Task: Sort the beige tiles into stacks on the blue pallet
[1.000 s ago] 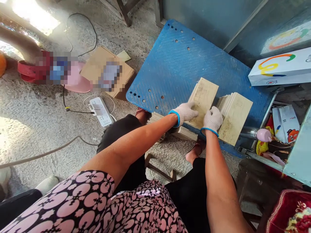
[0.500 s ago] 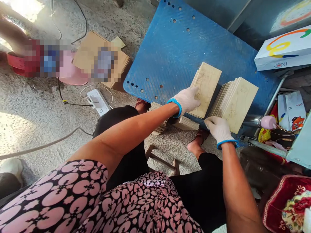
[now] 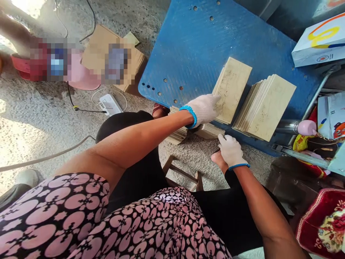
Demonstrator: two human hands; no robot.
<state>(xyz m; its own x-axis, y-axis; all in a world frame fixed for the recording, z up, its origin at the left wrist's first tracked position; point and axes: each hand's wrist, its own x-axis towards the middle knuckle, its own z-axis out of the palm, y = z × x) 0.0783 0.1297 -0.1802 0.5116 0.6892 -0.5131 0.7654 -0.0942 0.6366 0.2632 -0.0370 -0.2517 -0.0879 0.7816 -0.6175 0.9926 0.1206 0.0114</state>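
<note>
While the white-gloved left hand (image 3: pixel 205 108) touches pale rectangular stacked wooden boards (image 3: pixel 235 91), the white-gloved right hand (image 3: pixel 231 150) hangs just short of them, both grips unclear.

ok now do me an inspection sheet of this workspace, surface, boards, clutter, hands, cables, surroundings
Surface: blue platform with round holes and pale specks
Job's things: left stack and right stack of thin boards on the platform, apart; more boards below its near edge
Clutter: cardboard on the floor; white box and pink-capped flask at right
Grippers: gloved left hand at the left stack; gloved right hand beside the lower boards, grip unclear
Cables: grey cable across the floor; black cable at a power strip
Surroundings: rough floor, wooden stool
</note>
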